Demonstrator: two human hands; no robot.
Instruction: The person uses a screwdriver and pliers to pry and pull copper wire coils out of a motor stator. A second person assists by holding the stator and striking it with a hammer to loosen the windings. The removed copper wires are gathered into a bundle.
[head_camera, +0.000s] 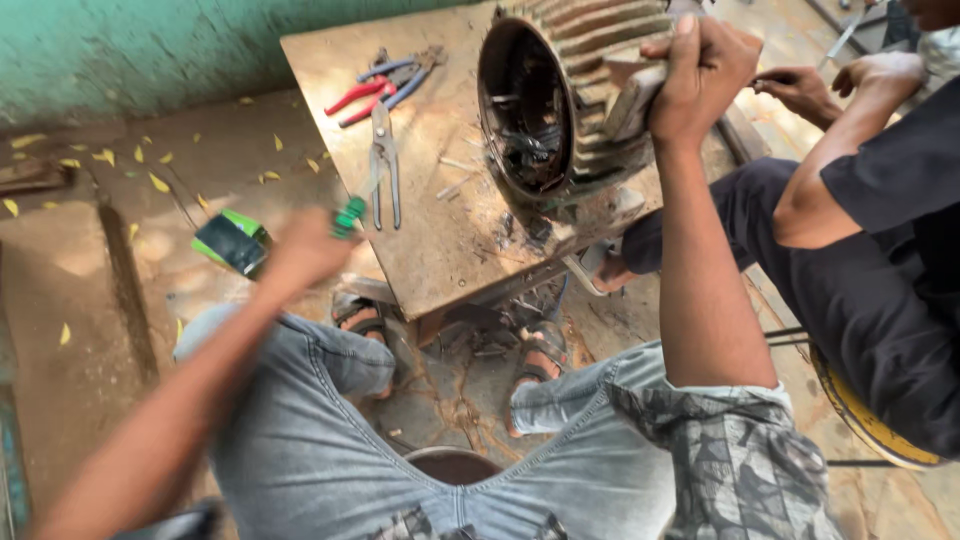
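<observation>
On worn wooden table (440, 240) — finned motor housing (560, 100), pliers (385, 85), dusty floor (120, 270)

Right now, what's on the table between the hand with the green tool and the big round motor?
In the head view, grey metal pliers lie between the left hand and the motor housing.

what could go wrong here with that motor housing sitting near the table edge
1. The finned motor housing sits tilted near the corner of the wooden table, steadied only by the right hand; if that grip slips, it could roll off toward the sandalled feet below.
2. The left hand holds a green-handled tool, blurred; its tip could catch the pliers or a leg.
3. A second person sits close beside the housing.
</observation>
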